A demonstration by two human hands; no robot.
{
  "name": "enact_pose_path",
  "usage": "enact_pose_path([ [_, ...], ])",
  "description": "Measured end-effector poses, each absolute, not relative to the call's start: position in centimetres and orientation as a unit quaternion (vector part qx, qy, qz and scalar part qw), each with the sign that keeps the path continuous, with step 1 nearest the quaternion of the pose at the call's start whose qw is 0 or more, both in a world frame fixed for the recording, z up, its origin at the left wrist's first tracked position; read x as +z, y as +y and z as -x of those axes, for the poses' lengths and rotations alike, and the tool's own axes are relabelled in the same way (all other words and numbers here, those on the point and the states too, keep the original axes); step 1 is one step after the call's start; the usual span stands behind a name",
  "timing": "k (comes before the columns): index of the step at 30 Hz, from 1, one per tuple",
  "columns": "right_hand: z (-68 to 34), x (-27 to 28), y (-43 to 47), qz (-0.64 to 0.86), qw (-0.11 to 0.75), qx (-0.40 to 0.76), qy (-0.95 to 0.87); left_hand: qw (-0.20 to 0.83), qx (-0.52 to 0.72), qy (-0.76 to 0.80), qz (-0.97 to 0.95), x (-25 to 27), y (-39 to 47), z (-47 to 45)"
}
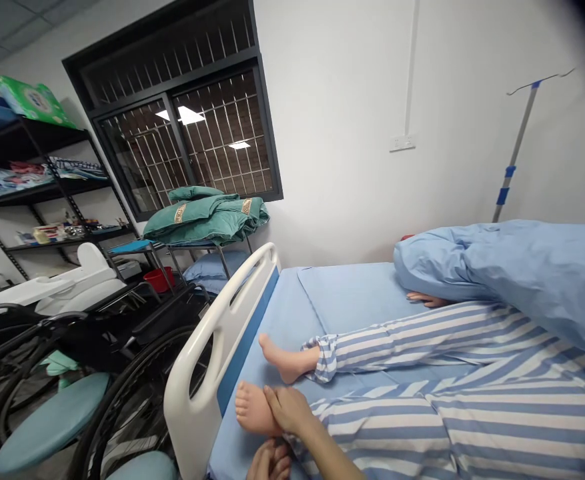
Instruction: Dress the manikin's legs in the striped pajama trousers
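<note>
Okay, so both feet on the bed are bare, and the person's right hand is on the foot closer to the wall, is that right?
Not quite. The head view shows the right hand on the nearer foot, not the foot closer to the wall. Both feet on the bed are indeed bare.

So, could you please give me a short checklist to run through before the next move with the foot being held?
1. Right hand on near foot: ok, gripping around the ankle.
2. Left hand supporting the heel: cannot tell; the frame cuts it off.
3. Toes apart from footboard: ok, sheet shows between.
4. Quilt off both feet: ok, bunched toward the upper body.
5. Near trouser leg fully visible at the cuff: not ok, partly hidden by the right arm.
</note>
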State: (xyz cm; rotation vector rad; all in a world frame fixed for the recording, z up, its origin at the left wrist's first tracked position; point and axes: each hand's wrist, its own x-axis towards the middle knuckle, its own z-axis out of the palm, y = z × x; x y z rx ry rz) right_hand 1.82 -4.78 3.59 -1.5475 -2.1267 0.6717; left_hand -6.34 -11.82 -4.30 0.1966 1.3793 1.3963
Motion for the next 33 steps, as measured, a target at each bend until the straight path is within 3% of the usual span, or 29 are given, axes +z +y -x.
enact_pose_path([
  [5, -3.0, 2.4, -4.9, 0.577, 0.158, 0.222, -0.77, 0.626, 0.555, 0.546, -0.037, -4.2, -10.7, 5.8],
  [9, -5.4, 2.3, -5.4, 0.603, 0.111, 0.142, -0.777, 0.693, 0.502, 0.517, 0.006, -3.4, -9.7, 4.9],
  [16, -8.4, 2.6, -6.6, 0.605, 0.091, 0.079, -0.787, 0.636, 0.563, 0.522, -0.079, -4.7, -10.1, 2.7],
  [24, -4.0, 4.0, -6.3, 0.525, 0.206, 0.141, -0.814, 0.574, 0.602, 0.506, -0.227, -6.3, -11.4, 2.1],
  [33, -3.2, 3.5, -4.7, 0.595, 0.105, 0.219, -0.766, 0.591, 0.603, 0.499, -0.193, -5.1, -11.8, 1.9],
])
